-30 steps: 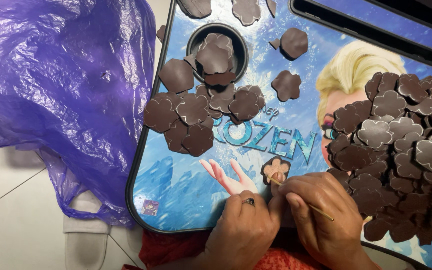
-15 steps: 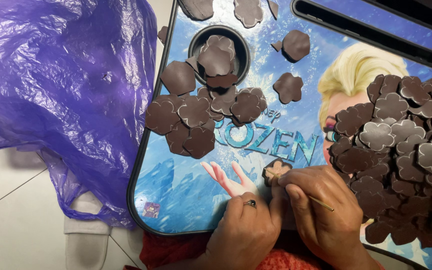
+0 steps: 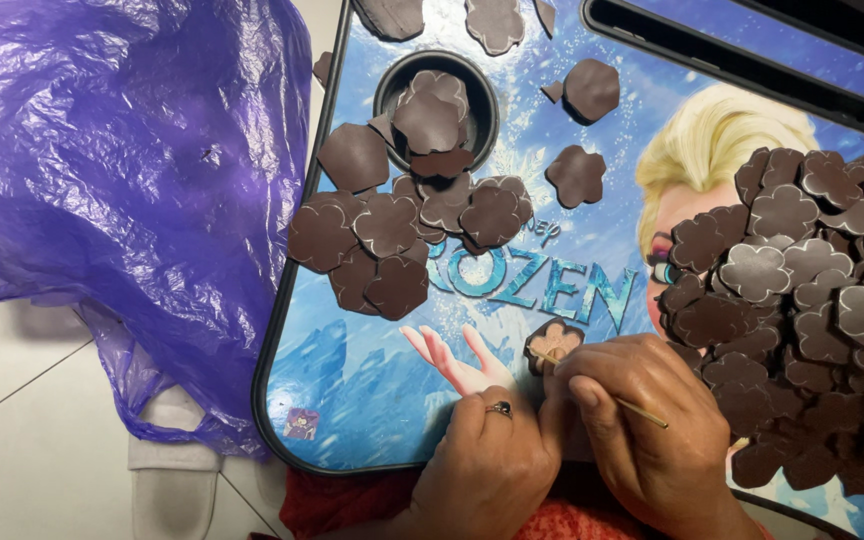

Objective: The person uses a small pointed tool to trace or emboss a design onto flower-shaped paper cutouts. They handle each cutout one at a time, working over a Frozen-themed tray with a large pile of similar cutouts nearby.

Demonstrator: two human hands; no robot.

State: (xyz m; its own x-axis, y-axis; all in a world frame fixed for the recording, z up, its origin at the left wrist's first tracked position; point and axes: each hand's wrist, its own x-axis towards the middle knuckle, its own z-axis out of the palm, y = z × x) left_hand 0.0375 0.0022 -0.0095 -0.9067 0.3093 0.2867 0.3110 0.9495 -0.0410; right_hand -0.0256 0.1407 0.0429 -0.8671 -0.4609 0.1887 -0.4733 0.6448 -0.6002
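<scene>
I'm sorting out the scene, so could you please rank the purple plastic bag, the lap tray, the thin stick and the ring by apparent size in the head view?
1. lap tray
2. purple plastic bag
3. thin stick
4. ring

Both tray and bag run off frame.

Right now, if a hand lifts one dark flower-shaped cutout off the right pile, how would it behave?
The flower-shaped cutouts look thin and flat, so probably light and a bit flexible. They overlap loosely, so neighbours would likely slide. On the glossy tray a loose piece may skid rather than lift.

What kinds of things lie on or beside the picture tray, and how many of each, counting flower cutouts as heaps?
Heaps of brown flower cutouts: 2 (left heap, right heap)
Thin stick: 1
Purple plastic bag: 1
Picture tray: 1
Total: 5
</scene>
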